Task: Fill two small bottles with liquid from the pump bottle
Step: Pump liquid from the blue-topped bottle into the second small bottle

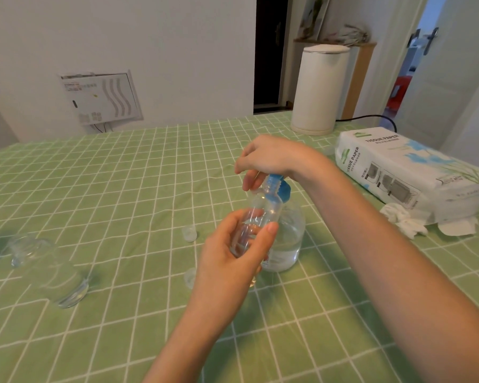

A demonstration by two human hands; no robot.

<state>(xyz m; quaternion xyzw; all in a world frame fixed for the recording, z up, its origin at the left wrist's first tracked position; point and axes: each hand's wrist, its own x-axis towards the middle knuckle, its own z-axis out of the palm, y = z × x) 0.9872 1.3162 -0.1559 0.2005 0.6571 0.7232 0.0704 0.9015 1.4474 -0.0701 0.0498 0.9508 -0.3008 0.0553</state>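
blue pump head (278, 186), green-white check cloth (122, 175)

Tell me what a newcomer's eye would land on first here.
At centre, the left hand grips a clear small bottle held up to the pump bottle, while the right hand lies over its blue pump head. All of it sits above a bright green checked tablecloth, with a white tissue paper pack at the right edge.
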